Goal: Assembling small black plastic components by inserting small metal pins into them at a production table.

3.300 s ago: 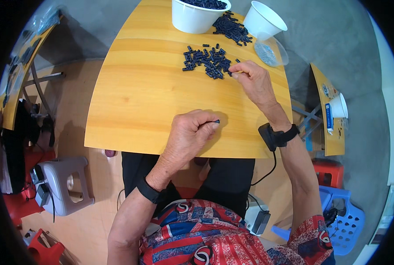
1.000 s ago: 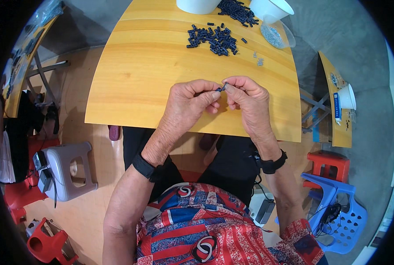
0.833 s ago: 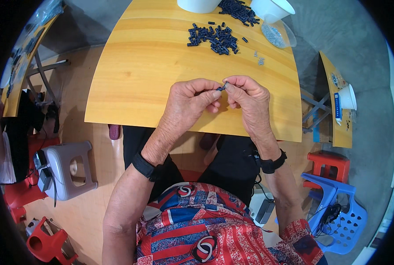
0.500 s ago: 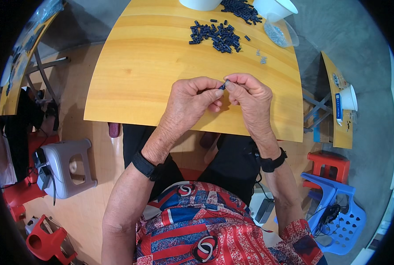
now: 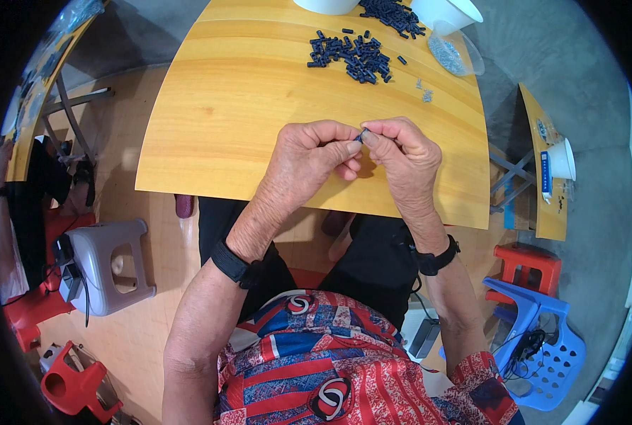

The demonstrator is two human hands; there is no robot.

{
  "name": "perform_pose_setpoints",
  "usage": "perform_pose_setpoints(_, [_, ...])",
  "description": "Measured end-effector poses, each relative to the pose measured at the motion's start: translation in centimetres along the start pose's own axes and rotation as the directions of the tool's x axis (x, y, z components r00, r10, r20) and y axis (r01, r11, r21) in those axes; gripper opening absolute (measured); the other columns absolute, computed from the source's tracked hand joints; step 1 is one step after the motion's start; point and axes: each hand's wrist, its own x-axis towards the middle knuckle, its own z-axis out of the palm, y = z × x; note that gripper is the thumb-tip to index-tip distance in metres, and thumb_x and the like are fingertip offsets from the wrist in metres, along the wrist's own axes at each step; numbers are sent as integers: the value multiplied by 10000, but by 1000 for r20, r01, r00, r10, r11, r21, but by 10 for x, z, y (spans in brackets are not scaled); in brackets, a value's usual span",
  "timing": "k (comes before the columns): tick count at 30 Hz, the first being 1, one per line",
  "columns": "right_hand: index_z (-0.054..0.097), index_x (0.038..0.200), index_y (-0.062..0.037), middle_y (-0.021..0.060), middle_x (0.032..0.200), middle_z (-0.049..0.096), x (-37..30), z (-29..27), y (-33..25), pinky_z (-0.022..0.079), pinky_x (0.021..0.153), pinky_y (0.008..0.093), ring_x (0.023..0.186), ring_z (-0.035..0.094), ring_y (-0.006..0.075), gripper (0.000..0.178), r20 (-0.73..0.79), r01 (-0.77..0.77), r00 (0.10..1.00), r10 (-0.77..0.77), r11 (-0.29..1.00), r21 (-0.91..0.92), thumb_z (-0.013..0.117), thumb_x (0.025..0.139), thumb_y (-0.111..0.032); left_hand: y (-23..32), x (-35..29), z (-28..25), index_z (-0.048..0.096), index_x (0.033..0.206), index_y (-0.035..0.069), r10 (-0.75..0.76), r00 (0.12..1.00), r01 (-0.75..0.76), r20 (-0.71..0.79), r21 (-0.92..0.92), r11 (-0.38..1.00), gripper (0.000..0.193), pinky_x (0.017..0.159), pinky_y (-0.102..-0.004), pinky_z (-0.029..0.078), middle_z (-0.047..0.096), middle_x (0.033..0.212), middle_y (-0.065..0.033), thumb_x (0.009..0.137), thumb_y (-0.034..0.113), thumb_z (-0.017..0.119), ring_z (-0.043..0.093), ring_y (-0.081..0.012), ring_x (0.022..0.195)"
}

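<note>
Over the near part of the wooden table, my two hands meet at the fingertips. My left hand (image 5: 314,157) pinches a small dark cylindrical piece (image 5: 360,137) between thumb and index finger. The fingers of my right hand (image 5: 405,157) are closed at the upper end of that same piece; whether they also hold something tiny there is hidden. Beyond my hands lies a loose pile of short black cylindrical pieces (image 5: 362,60). A few small silvery metal parts (image 5: 427,95) lie on the tabletop to its right.
The yellow wooden table (image 5: 210,142) carries a second black pile (image 5: 394,15), white tubs (image 5: 449,13) and a clear tray of silvery parts (image 5: 449,55). Around it stand a grey stool (image 5: 107,269), a red stool (image 5: 532,265), a blue plastic chair (image 5: 543,347) and a side table (image 5: 543,205).
My hands stay pinched together at almost the same spot, with only slight finger movement. The whole view has shifted a little.
</note>
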Motion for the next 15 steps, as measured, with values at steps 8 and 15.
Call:
perform_pose_setpoints(8, [649, 832, -10, 83, 739, 613, 0, -4, -6, 465, 587, 258, 664, 606, 168, 54, 48, 204, 979, -198, 949, -241, 645, 779, -19, -1, 0, 1, 629, 955, -49, -8, 1000, 8, -3, 7, 1000, 132, 627, -232, 531, 646, 775, -85, 865, 35, 582, 620, -115, 673])
perform_pose_setpoints(15, [621, 830, -23, 104, 717, 580, 2, -4, -8, 462, 541, 298, 635, 603, 235, 44, 110, 359, 933, -344, 849, -388, 619, 787, -12, 0, -1, 4, 637, 883, -49, 2, 999, -2, -42, -11, 1000, 106, 585, -208, 504, 622, 706, -46, 864, 27, 566, 588, -80, 612])
